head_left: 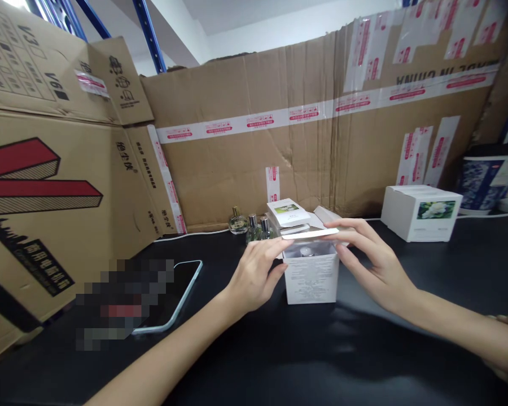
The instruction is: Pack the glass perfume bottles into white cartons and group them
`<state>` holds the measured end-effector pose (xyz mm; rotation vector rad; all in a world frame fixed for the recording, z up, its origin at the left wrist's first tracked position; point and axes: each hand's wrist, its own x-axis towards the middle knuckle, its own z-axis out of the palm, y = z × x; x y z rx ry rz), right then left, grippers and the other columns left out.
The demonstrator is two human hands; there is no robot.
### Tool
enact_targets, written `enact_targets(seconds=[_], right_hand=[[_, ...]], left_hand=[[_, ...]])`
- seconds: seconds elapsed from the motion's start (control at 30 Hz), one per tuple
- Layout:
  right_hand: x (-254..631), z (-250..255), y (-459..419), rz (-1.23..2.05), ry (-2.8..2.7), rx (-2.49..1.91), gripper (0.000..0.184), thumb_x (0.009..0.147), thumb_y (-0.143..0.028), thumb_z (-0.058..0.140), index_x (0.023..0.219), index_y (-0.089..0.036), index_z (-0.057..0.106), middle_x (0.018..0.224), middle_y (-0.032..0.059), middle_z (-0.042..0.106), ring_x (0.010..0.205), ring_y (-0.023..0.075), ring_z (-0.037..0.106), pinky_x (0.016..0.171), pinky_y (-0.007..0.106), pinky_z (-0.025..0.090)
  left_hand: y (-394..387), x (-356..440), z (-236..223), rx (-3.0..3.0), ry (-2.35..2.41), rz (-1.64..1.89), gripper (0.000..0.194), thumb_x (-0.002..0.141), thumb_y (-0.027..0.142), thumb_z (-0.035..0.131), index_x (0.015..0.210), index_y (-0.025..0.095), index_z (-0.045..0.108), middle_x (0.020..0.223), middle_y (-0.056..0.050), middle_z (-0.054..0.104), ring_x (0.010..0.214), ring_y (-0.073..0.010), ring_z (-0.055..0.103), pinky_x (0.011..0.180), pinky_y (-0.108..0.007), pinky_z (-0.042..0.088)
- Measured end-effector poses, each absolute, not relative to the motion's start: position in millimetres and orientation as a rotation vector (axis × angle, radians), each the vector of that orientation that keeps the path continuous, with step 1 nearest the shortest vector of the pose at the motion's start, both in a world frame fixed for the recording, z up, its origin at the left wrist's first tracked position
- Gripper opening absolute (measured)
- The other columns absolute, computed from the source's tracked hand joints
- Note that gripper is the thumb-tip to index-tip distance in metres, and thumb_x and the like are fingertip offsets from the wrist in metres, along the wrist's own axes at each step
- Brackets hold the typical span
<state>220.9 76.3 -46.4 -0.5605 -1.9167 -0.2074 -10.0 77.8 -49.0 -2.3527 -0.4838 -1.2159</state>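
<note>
A white carton (311, 281) with small printed text on its front stands upright on the black table in front of me. Its top is open, and its lid flap (311, 233) is raised nearly level above the opening. Inside, a round silvery cap (307, 251) shows; whatever is under it is hidden. My left hand (258, 270) has its fingertips at the flap's left end, thumb by the carton's left side. My right hand (375, 268) rests its fingers on the flap's right end, with the thumb at the carton's right upper edge.
Behind the carton are another opened white box (288, 212) and several small glass bottles (238, 223). A closed white box (423, 214) and a blue-white cup (486, 180) stand right. A phone (180, 301), partly blurred out, lies left. Cardboard walls (245, 146) enclose the table.
</note>
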Motion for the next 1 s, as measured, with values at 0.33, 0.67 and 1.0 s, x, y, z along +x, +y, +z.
enact_targets(seconds=[0.33,0.67,1.0], right_hand=[[220.3,-49.0,76.1,-0.084,-1.948,-0.581,0.018,0.093,-0.014,0.04,0.091,-0.022,0.056,0.109,0.0035,0.048,0.106,0.0128,0.049,0.087,0.028,0.043],[218.3,-53.4,80.7,0.072,-1.751,-0.657,0.005,0.088,-0.023,0.055,0.093,-0.021,0.054,0.096,0.0032,0.047,0.088,0.0118,0.049,0.07,0.022,0.047],[218.9,-49.4,76.4,-0.235,-1.89,-0.544,0.021,0.09,-0.013,0.047,0.109,-0.018,0.053,0.1,0.0068,0.044,0.093,0.0128,0.048,0.078,0.025,0.045]], left_hand=[[72.3,-2.5,-58.6,-2.389,-0.699,-1.324,0.025,0.092,0.011,0.04,0.115,0.016,0.05,0.114,-0.009,0.049,0.108,-0.0154,0.047,0.091,-0.03,0.04],[65.1,4.7,-57.5,-2.219,-0.852,-1.403,0.024,0.089,0.012,0.048,0.11,0.017,0.057,0.109,-0.009,0.044,0.103,-0.017,0.045,0.087,-0.033,0.041],[62.0,4.5,-53.4,-2.283,-0.64,-1.338,0.026,0.087,0.004,0.047,0.11,0.013,0.055,0.107,-0.009,0.049,0.116,-0.0209,0.041,0.098,-0.038,0.036]])
